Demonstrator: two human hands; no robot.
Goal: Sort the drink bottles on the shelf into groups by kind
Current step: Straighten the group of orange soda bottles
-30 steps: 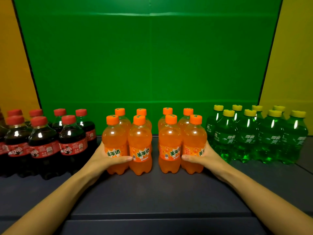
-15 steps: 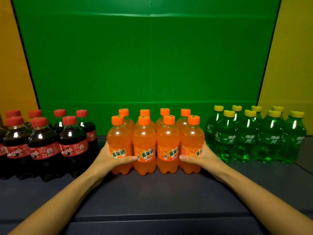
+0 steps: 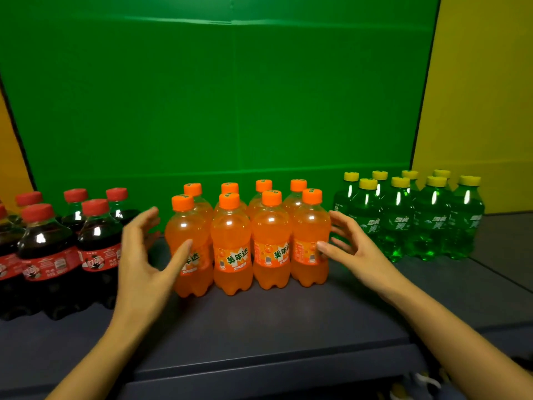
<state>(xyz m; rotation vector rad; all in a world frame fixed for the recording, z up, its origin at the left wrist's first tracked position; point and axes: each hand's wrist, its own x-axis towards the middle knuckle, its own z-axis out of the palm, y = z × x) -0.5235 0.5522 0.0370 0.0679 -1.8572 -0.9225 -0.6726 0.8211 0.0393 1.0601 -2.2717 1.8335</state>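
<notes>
Several orange soda bottles (image 3: 232,243) with orange caps stand packed in two rows at the middle of the dark shelf (image 3: 259,321). To their left stand several cola bottles (image 3: 49,249) with red caps. Several green soda bottles (image 3: 429,223) with yellow caps stand at the right. My left hand (image 3: 144,255) hovers beside the left end of the orange group with fingers spread, holding nothing. My right hand (image 3: 350,246) is spread at the right end, its thumb tip at the label of the rightmost orange bottle.
A green panel (image 3: 219,96) forms the shelf's back wall, with yellow panels (image 3: 476,82) at both sides. The shelf's front edge runs below my forearms. A narrow gap separates each bottle group from its neighbour.
Both hands pushed the two orange clusters together into one block, then let go and drew back with fingers spread. The camera has moved closer.
</notes>
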